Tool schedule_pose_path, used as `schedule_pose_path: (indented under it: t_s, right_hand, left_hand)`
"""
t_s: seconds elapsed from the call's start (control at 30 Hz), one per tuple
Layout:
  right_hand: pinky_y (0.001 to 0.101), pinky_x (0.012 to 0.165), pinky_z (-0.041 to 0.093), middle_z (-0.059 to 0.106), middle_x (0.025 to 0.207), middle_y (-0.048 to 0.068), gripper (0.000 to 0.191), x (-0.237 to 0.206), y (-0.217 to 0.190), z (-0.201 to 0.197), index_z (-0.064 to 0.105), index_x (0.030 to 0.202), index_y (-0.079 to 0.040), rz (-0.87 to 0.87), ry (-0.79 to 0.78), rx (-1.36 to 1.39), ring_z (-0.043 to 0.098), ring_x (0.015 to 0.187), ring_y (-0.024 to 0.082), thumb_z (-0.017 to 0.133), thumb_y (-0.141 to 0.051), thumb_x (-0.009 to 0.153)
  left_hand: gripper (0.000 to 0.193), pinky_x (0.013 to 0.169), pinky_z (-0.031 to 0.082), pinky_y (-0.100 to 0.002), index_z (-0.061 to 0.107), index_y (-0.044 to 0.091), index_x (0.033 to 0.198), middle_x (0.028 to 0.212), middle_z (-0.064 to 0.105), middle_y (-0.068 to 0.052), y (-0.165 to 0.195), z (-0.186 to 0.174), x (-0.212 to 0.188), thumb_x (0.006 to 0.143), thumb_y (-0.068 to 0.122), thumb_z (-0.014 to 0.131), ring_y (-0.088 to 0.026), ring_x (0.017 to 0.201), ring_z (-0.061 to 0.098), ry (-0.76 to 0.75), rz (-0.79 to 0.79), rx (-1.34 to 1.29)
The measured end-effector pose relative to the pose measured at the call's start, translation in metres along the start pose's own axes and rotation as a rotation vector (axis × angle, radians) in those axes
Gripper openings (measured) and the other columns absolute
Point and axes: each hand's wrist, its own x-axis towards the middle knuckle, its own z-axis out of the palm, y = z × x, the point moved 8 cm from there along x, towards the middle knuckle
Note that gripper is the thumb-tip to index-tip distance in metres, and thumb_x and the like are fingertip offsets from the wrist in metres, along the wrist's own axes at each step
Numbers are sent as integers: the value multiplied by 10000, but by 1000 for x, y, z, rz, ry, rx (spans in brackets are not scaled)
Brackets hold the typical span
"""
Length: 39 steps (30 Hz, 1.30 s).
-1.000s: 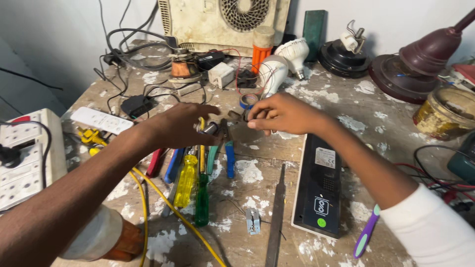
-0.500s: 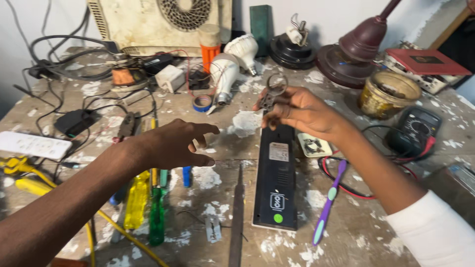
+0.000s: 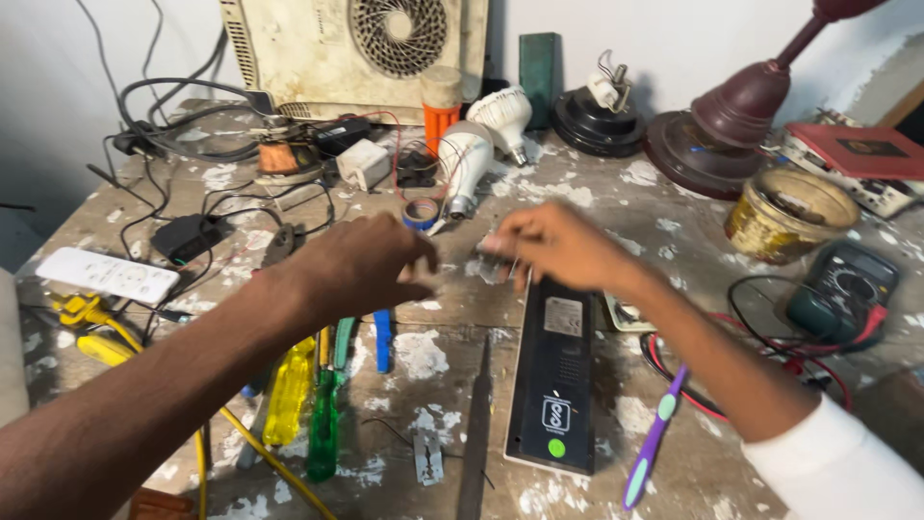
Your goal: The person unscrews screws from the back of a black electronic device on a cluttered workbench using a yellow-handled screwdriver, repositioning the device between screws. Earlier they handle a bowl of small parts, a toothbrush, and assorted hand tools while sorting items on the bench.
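Note:
My left hand [image 3: 356,265] hovers over the paint-spattered workbench [image 3: 597,193], fingers curled and blurred. Whether it holds anything is unclear. My right hand [image 3: 558,246] is just right of it, fingers pinched on a small greyish metal tool [image 3: 500,243], blurred by motion. The two hands are a short gap apart. Under the right hand's wrist lies a long black flat device [image 3: 553,376]. Below the left hand lie a yellow screwdriver [image 3: 289,390], a green screwdriver [image 3: 322,433] and a blue-handled tool [image 3: 382,339].
A metal file [image 3: 474,433] and a purple toothbrush [image 3: 654,443] flank the black device. A tape roll [image 3: 421,214], white bulbs [image 3: 464,159], a fan unit [image 3: 356,48], a lamp base [image 3: 717,135], a rusty tin [image 3: 789,212], a multimeter [image 3: 842,289] and a white power strip [image 3: 106,274] crowd the bench.
The right hand dropped from its raised position and moved left toward the left hand. The left hand shifted slightly up and right, and the view has panned.

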Motion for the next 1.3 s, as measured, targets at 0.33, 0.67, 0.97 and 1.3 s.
schedule_pose_path:
  t_s: [0.33, 0.67, 0.97, 1.3]
  right_hand:
    - [308, 629, 620, 787, 970, 209, 352, 111, 101, -171, 711, 1129, 39, 313, 312, -224, 770, 744, 216, 806, -216, 906]
    - [330, 787, 627, 793, 1015, 105, 185, 110, 73, -111, 755, 1065, -49, -231, 444, -546, 779, 900, 178, 781, -59, 883]
    - [507, 798, 575, 735, 975, 204, 189, 116, -14, 40, 763, 1051, -79, -215, 141, -846, 717, 929, 408, 662, -137, 902]
    - [475, 904, 541, 642, 1189, 199, 239, 106, -19, 27, 764, 1060, -45, -457, 150, -484, 656, 1113, 341, 787, -133, 838]
  left_hand:
    - [421, 960, 561, -399, 688, 259, 1268, 1094, 765, -34, -51, 7, -49, 870, 394, 711, -247, 1070, 723, -287, -218, 71]
    - [273, 867, 611, -411, 737, 195, 1149, 1021, 797, -53, -64, 11, -11, 1022, 362, 561, -260, 917, 777, -214, -105, 256]
    - [436, 878, 574, -457, 678, 253, 1233, 1183, 709, -101, -115, 50, 115, 834, 379, 801, -313, 1092, 694, -16, -234, 247]
    - [320, 857, 580, -438, 750, 217, 1178, 1024, 765, -105, -96, -4, 77, 882, 338, 736, -287, 947, 730, 84, -183, -4]
